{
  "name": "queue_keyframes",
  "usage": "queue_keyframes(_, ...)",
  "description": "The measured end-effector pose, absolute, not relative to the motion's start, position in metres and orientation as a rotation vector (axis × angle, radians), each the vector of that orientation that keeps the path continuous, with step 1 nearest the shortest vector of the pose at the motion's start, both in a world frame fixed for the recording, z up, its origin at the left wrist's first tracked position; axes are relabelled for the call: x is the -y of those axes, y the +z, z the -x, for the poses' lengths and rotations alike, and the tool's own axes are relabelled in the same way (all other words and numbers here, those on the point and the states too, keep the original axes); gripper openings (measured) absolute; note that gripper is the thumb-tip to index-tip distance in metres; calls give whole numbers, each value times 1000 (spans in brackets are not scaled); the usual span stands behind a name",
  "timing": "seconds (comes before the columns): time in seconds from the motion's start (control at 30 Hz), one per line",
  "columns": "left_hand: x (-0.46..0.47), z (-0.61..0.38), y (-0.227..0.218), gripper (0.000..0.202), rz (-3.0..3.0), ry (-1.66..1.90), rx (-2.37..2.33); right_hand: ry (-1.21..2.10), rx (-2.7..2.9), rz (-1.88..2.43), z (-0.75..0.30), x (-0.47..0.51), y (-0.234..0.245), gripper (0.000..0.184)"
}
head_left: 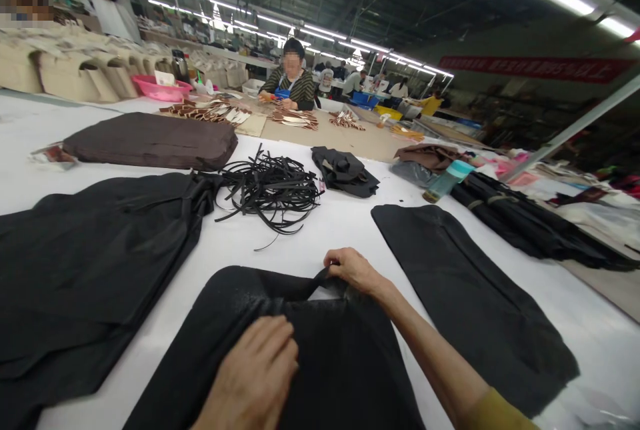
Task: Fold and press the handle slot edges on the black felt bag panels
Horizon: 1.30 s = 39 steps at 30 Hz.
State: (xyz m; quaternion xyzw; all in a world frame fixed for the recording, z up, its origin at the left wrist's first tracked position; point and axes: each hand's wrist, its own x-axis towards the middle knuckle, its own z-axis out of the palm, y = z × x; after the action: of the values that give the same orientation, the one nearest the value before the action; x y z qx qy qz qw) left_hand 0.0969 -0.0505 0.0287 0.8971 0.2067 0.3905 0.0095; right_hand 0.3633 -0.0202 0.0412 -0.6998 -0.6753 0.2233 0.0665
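Note:
Directly in front of me a black fabric piece (345, 357) lies on the white table (350, 230). My left hand (257, 370) rests flat on it, fingers stretched out and lying together. At the far edge, my right hand (353, 270) pinches the fabric and lifts it, so a gap with white showing through opens beneath. Left of this piece spreads a larger stack of black fabric (90, 263). To the right lies another black fabric piece (475, 290) with rounded corners.
Beyond my hands sit a tangled heap of black strips (273, 187), a folded black bundle (345, 170) and a dark brown fabric stack (150, 140). A teal-capped bottle (449, 181) lies tilted at the right. Across the table a person (291, 80) handles small pieces.

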Motion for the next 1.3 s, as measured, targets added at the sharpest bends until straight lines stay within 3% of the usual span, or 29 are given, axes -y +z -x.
queue_keyframes(0.07, 22, -76, 18, 31, -2966, 952, -871, 748, 1985, 2068, -368, 17, 36, 10)
queue_keyframes(0.13, -3, -55, -2, 48, -3042, 721, -1102, 779, 1927, 2045, -375, 13, 32, 11)
queue_keyframes(0.27, -22, -23, -37, 60, -3050, 386, -1247, 592, 1741, 2111, -393, 18, 36, 23)
queue_keyframes(0.43, -14, -13, -39, 60, -3077, 307, -1307, 103, 1462, 2243, -383, 67, 31, 38)
queue_keyframes(0.67, -22, 4, -33, 64, -2956, 221, -1462, -382, 1990, 2144, -347, 149, -47, 55)
queue_keyframes(0.83, -25, 30, -38, 71, -2778, 273, -1548, -648, 1942, 2104, -346, 168, -62, 60)
queue_keyframes(0.97, -22, 25, -28, 65, -2739, 284, -1517, -436, 1862, 2198, -348, 167, -40, 58)
queue_keyframes(1.17, -17, -2, -2, 59, -2823, 419, -1402, -226, 1870, 2432, -354, 137, -2, 39)
queue_keyframes(1.3, -9, -8, -11, 62, -2907, 244, -1337, -145, 1826, 2492, -356, 125, -12, 54)
